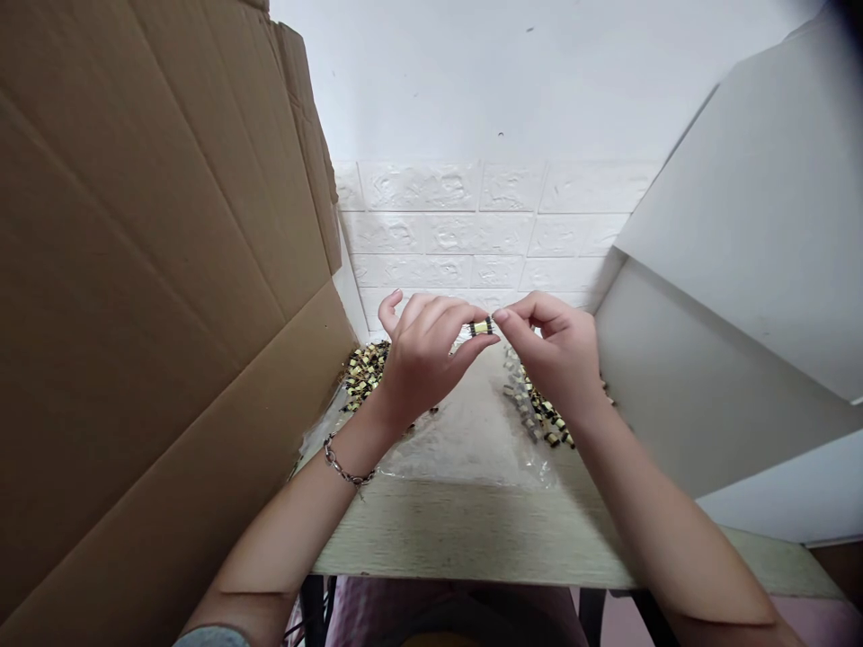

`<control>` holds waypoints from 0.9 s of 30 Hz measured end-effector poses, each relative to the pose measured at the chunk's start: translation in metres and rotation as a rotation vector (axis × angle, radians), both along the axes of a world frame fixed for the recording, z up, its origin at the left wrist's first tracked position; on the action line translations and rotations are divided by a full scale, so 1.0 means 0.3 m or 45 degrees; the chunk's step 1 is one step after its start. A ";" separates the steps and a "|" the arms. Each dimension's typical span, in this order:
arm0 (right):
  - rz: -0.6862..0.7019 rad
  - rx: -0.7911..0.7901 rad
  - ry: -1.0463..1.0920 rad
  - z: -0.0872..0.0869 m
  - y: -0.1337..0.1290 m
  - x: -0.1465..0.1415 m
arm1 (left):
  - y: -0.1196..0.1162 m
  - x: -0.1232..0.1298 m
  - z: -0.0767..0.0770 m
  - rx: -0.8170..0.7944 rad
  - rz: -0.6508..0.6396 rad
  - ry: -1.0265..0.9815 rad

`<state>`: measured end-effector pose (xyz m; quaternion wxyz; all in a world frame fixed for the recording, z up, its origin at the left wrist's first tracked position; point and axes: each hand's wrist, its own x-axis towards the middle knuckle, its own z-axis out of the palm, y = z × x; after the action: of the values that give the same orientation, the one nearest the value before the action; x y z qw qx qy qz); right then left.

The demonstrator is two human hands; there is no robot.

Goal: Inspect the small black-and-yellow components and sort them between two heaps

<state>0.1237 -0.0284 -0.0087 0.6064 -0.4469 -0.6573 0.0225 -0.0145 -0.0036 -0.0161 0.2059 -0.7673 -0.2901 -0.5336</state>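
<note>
A small black-and-yellow wound component (481, 328), thin pins at its ends, is held up above a pale worktable (472, 530) between a person's bare hands, near the middle of the view. With that component as the hub of the clock, the left hand (428, 346) comes in from 8 o'clock, pinching it between thumb and forefinger, the other fingers loosely bent and the little finger raised. The right hand (556, 346), at 3 o'clock, has thumb and forefinger tips drawn together just beside the component's end; whether they grip a pin cannot be told. Clear plastic (465, 440) spreads over the table at 6 o'clock, its crinkled edge short of the table's front. A heap of similar pieces (364, 368) sits between 8 and 9 o'clock, and a second heap (549, 418) lies between 4 and 5, partly hidden by the right hand and forearm. The work corner is closely walled: a tall sheet of creased brown cardboard (168, 225) rises from 7 to 11 o'clock, pale grey-white panels (755, 225) stand from 1 to 4, and white brick-patterned cladding (438, 202) runs across 12 o'clock beneath a plain white wall (499, 81) flecked with small dark marks. A chain bracelet (343, 463) circles the left wrist. Pink fabric (378, 611) shows below the table's front edge.
</note>
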 end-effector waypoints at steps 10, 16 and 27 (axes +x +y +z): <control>-0.284 0.363 -0.296 -0.028 0.028 -0.011 | 0.006 0.004 -0.007 -0.064 0.036 0.007; -0.420 0.571 -0.481 -0.050 0.054 -0.007 | 0.008 -0.007 -0.001 -0.143 0.031 0.075; -0.276 0.531 -0.872 -0.076 0.091 0.030 | 0.032 -0.036 0.008 -0.352 0.027 0.298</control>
<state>0.1328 -0.0010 -0.0316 0.4292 -0.3627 -0.7607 -0.3250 -0.0255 0.0061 -0.0138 0.1365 -0.8420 -0.3430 -0.3934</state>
